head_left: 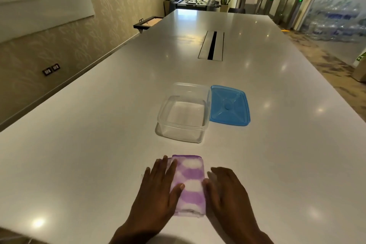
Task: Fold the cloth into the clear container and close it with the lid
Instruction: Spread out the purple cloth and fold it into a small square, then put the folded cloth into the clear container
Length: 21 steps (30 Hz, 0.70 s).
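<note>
A purple-and-white cloth (190, 182), folded into a narrow rectangle, lies on the white table near me. My left hand (156, 192) rests flat along its left edge, fingers spread, the thumb on top of the cloth. My right hand (227, 190) presses against its right edge, fingers curled down at the cloth's side. Neither hand lifts the cloth. Beyond it stands the clear container (185, 123), with nothing inside. The blue lid (229, 105) lies flat on the table, touching the container's right side.
The long white table (99, 144) runs far ahead, with a cable slot (212, 45) set in its middle. A wall lies along the left; carpeted floor drops off at the right edge.
</note>
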Each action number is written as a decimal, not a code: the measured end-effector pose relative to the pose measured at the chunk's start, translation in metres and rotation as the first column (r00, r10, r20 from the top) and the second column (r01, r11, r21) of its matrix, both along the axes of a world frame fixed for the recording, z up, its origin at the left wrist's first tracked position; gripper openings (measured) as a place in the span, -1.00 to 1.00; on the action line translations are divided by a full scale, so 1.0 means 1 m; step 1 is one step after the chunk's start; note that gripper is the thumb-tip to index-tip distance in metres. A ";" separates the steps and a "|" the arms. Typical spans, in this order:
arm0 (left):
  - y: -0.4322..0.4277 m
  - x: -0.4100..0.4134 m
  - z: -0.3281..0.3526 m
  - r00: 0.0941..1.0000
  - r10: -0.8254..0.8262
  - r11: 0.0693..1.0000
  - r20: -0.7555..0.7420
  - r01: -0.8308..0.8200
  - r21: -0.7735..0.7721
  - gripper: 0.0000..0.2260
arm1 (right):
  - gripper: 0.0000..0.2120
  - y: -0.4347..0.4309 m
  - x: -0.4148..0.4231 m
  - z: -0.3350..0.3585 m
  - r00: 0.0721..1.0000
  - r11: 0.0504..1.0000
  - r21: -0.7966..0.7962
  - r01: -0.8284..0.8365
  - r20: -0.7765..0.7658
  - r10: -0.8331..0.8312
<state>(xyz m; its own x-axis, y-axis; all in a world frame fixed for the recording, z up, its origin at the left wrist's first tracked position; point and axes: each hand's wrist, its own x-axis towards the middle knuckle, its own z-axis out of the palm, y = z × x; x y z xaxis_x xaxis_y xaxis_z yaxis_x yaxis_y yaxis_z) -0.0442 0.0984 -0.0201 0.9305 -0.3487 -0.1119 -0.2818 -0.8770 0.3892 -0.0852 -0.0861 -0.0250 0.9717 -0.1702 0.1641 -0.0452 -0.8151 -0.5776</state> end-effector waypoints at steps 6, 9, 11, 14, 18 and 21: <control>-0.017 0.001 -0.004 0.971 0.136 0.901 -0.197 -0.204 -0.384 -0.39 | -0.71 0.008 0.017 0.023 0.917 0.982 0.186 0.018 -0.396 0.058; -0.016 0.009 -0.005 0.950 0.174 0.812 -0.259 -0.287 -0.508 -0.36 | -0.80 0.015 0.022 0.030 0.918 0.917 0.390 0.086 -0.388 0.078; -0.015 0.013 -0.003 0.942 0.201 0.724 -0.269 -0.328 -0.607 -0.32 | -0.79 0.016 0.022 0.036 0.937 0.862 0.495 0.108 -0.341 0.078; -0.014 0.016 0.002 0.902 0.254 0.544 -0.350 -0.432 -0.719 -0.21 | -0.71 0.014 0.021 0.052 0.961 0.781 0.617 0.094 -0.262 0.091; -0.010 0.025 0.021 0.899 0.220 0.424 -0.379 -0.438 -0.793 -0.22 | -0.68 0.011 0.027 0.070 0.978 0.557 0.830 0.028 -0.137 0.155; -0.013 0.030 0.046 0.924 0.161 0.414 -0.347 -0.382 -0.826 -0.40 | -0.65 0.008 0.034 0.080 0.986 0.466 0.884 -0.026 -0.054 0.158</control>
<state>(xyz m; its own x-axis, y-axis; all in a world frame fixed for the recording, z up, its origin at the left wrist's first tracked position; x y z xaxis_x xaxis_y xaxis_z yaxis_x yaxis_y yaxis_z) -0.0141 0.0857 0.0255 0.9919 -0.0947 -0.0842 0.0788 -0.0597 0.9951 -0.0511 -0.0777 0.0550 0.9895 -0.0687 -0.1268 -0.1183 0.1158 -0.9862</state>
